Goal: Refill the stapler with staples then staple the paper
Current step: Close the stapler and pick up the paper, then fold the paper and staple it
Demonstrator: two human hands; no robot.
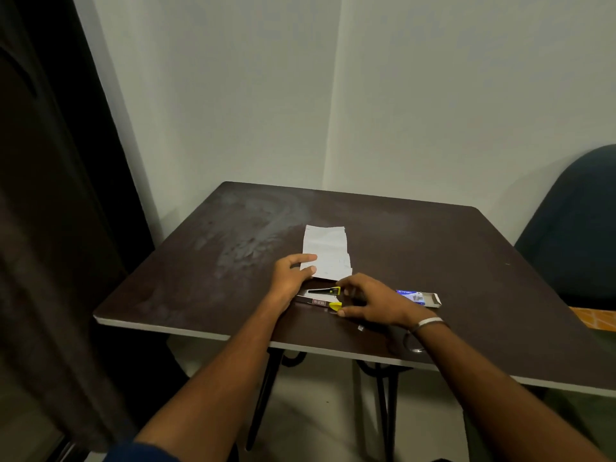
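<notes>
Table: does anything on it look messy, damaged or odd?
The table has a pale, scuffed patch at its far left, like worn finish. The staple box lies with an end flap open, and the stapler lies opened between the hands.

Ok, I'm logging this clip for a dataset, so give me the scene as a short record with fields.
surface: dark brown square table
paper: white folded paper sheets, flat on the table
stapler: black and yellow stapler, lying opened out near the front edge
staple box: blue and white cardboard staple box, open, right of the stapler
left hand: fingertips on the paper's near left corner
right hand: fingers curled at the stapler's yellow end
seat: dark blue chair, right
</notes>
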